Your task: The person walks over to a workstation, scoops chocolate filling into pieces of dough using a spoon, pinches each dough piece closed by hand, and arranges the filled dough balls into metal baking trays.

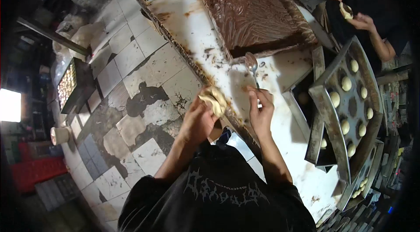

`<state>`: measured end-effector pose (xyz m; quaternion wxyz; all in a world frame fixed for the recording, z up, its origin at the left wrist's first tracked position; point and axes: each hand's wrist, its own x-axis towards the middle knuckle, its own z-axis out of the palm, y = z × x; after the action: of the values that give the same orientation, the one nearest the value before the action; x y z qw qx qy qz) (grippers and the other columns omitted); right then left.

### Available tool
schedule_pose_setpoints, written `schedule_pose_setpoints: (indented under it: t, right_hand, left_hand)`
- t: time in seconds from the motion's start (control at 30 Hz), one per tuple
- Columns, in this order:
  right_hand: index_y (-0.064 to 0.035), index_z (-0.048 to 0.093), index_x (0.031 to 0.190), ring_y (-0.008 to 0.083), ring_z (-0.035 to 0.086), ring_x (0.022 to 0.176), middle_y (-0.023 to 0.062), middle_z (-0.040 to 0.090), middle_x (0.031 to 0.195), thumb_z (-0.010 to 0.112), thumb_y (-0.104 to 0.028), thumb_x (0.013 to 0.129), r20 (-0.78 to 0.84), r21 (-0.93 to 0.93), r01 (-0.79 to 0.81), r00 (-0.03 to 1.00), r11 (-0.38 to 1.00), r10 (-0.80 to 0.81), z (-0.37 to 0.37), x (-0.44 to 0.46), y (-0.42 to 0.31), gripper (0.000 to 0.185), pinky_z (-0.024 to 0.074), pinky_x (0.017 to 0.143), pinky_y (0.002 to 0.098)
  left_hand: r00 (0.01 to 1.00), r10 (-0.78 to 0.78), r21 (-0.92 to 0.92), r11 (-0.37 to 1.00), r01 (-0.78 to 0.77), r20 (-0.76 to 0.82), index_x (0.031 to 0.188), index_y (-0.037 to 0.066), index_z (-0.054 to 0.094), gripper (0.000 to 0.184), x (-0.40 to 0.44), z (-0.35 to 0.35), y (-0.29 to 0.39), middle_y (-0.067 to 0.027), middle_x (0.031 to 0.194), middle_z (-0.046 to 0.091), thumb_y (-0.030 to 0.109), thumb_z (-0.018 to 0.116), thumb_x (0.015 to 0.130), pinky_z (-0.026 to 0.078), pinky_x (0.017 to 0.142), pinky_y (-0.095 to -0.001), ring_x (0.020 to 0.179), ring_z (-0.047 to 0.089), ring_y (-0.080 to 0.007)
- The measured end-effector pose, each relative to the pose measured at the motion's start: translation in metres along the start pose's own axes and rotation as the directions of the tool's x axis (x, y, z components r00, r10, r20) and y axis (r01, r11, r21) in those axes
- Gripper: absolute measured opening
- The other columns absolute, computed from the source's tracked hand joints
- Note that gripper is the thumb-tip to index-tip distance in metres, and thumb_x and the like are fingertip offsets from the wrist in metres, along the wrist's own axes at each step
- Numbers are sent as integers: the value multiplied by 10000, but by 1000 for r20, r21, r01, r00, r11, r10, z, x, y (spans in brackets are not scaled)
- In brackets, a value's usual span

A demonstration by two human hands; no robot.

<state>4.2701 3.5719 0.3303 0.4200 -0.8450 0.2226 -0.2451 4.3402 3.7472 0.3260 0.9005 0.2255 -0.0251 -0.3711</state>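
A piece of pale dough [214,101], folded and uneven, rests in my left hand [195,122], whose fingers curl round it near the table edge. My right hand [263,108] pinches the handle of a metal spoon [254,72]. Brown filling coats the spoon's bowl, which lies close to the near edge of a large tray of chocolate-coloured filling [249,13]. Plastic film seems to line that tray. The filling's surface is smeared and ridged.
At the right, metal baking trays [321,118] are stacked askew, holding several round dough balls [346,84]. A co-worker's hands [362,22] hold another dough piece [346,11]. Brown smears mark the white tabletop [188,17]. A tray [72,85] stands on the left over tiled floor [144,63].
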Motion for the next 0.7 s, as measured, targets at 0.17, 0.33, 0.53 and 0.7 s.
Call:
schedule_pose_setpoints:
  t: [0.17,0.33,0.53,0.7]
  right_hand:
    - [10,668,948,122,541,820,53,619,866,503,-261,945,683,283,-562,687,777,247,-25,-18,-43,317,430,766,263]
    - [-23,634,871,280,540,862,104,552,925,647,-166,815,499,122,203,834,972,-236,-50,-88,-77,154,448,749,330]
    - [-66,545,1006,312,546,826,117,552,907,676,-68,749,361,-171,507,830,845,-425,-42,-172,-79,288,459,714,378]
    - [-43,576,981,214,577,676,100,533,821,615,-9,797,321,137,90,938,986,-130,-75,-189,-85,191,462,582,318]
  left_hand:
    - [973,-186,319,922,221,-136,1379,84,245,691,-58,39,-26,-144,1202,455,29,586,782,469,874,-355,1091,500,-263]
    - [921,-187,422,845,328,-343,1382,144,224,605,-92,37,-32,-127,1135,503,-27,489,866,504,780,-358,925,554,-207]
    - [953,-238,200,941,274,-187,1299,45,354,417,-130,19,-30,-111,1115,539,-54,410,898,488,798,-311,944,565,-201]
    - [954,-300,519,812,267,-21,1203,1,471,296,-164,23,-40,-102,1129,549,21,488,908,461,863,-281,971,560,-148]
